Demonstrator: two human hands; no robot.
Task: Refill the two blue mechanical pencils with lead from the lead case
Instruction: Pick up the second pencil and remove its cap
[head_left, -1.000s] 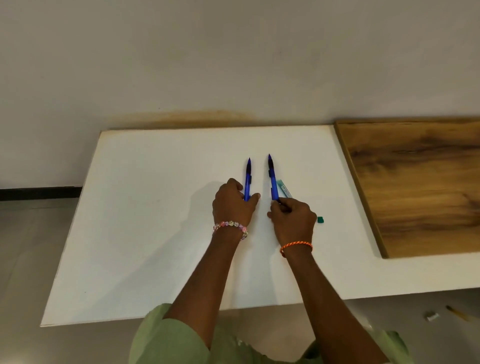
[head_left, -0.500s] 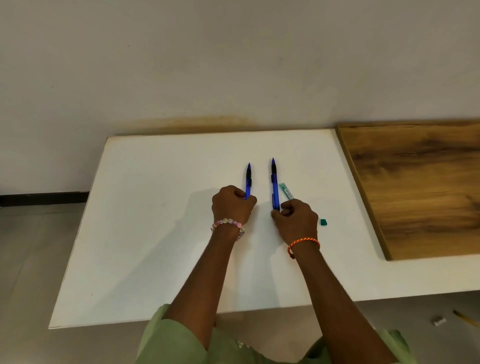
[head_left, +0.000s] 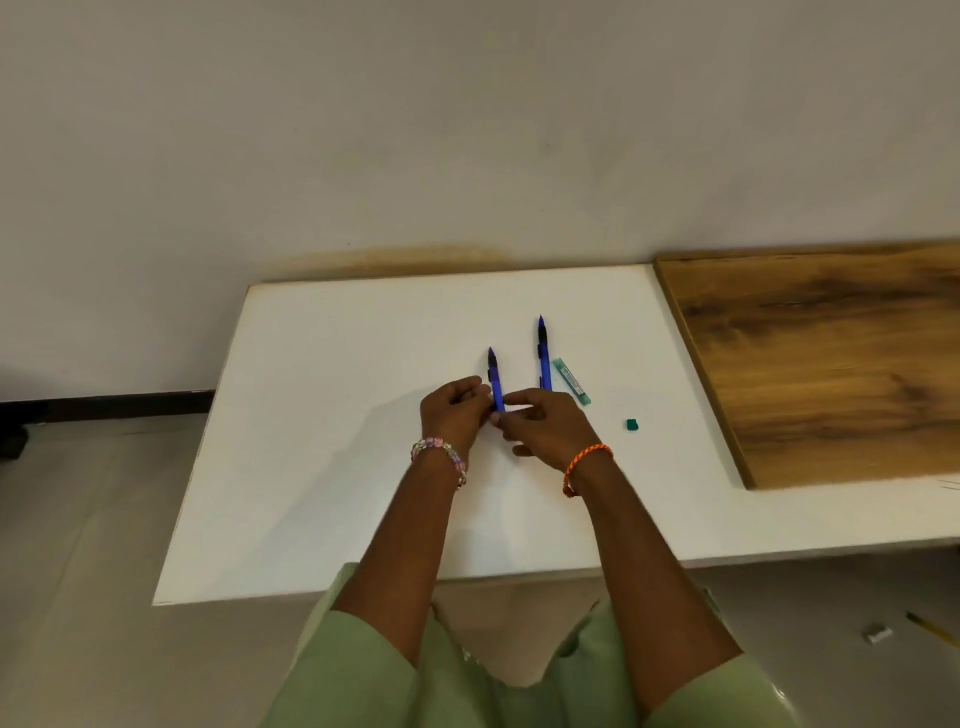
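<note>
White table (head_left: 322, 467): pencil (head_left: 544, 358), lead case (head_left: 571, 381), cap (head_left: 631, 425)

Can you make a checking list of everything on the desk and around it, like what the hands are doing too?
Surface: white tabletop, wooden board beside it on the right.
Job's things: left pencil held at its near end; right pencil lying free; lead case lying beside the right pencil.
Clutter: small green cap near the lead case.
Grippers: left hand and right hand both pinch the left pencil.
Cables: nothing seen.
Surroundings: plain wall; small grey object on the floor.
</note>
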